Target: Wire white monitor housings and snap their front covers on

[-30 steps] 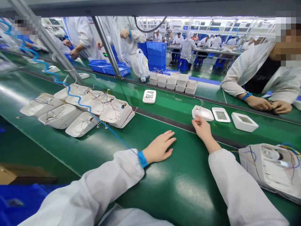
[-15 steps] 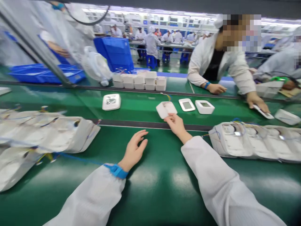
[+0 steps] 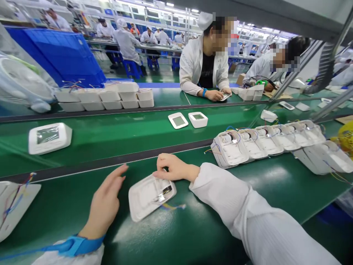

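A white plastic housing [image 3: 145,197], its hollow inner side facing up, is at the near green bench. A small dark-banded part and a loose bunch of coloured wires [image 3: 172,207] show at its right end. My right hand [image 3: 175,167] pinches the housing's far edge between thumb and curled fingers. To its left, my left hand [image 3: 106,202] is open and holds nothing, fingers stretched forward, apart from the housing. A blue strap [image 3: 79,244] circles my left wrist.
Nested white housings with wires [image 3: 230,149] line the right side, and another [image 3: 19,206] lies at left. White units with screens [image 3: 48,138] [image 3: 178,120] rest on the green belt [image 3: 116,134]. White boxes [image 3: 110,96] are stacked beyond. A co-worker [image 3: 204,70] handles a white piece.
My right hand has brought the housing from the belt to the near bench, its wires now towards me. My left hand stays open. The view has swung right; the co-worker now holds a piece in both hands.
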Tool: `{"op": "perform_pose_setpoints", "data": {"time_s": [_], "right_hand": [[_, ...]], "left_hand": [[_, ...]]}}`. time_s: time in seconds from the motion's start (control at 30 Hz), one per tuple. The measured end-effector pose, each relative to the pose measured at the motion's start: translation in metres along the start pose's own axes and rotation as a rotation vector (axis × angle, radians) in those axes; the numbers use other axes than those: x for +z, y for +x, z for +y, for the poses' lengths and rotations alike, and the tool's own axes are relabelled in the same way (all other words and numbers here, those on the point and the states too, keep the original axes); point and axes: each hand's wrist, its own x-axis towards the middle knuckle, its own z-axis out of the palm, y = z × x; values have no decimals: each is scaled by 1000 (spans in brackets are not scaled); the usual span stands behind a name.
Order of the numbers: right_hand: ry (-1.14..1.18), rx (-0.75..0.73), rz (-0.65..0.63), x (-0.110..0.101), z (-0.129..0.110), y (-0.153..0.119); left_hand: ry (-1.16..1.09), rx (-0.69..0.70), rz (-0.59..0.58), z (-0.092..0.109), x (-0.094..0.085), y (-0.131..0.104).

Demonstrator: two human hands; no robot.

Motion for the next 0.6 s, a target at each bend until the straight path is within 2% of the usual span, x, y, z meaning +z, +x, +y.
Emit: {"op": "perform_pose_setpoints", "data": {"time_s": [0.1,0.17,0.3,0.4,0.5,0.6], "right_hand": [[73,71,-18,-2,4,2],[76,118,-18,-5,8,7],[-189,284,13,-22,27,31],[-436,533,-72,-38,54,53],[-492,652,-133,-53,80,68],[-524,704,-239,-61,96,73]], "left_hand": [[232,188,-229,10,11,-3],[292,276,-312,13,18,-3],[328,268,-293,11,27,4],[345,296,-342,7,28,10],[362,346,-389,2,29,11],[365,385,-406,-4,29,10]]}}
